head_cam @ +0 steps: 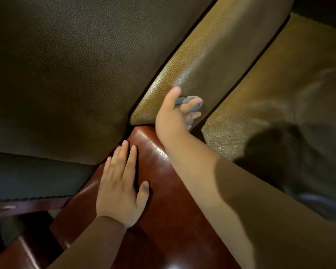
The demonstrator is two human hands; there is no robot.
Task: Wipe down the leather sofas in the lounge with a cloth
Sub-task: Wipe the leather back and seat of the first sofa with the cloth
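A brown pebbled leather sofa fills the view, with a tan padded arm cushion (211, 55) running diagonally and a seat cushion (279, 84) to its right. My right hand (175, 113) grips a small grey cloth (192, 102) against the lower end of the arm cushion, fingers curled round it. My left hand (120, 183) lies flat with straight fingers on the glossy red-brown wooden armrest (173, 181) below the cushion.
A darker olive leather panel (66, 74) of a neighbouring sofa takes up the upper left. A dark gap separates it from the arm cushion. A dark wooden rail (27, 206) runs at lower left. A dark shadow (279, 152) falls on the seat cushion at right.
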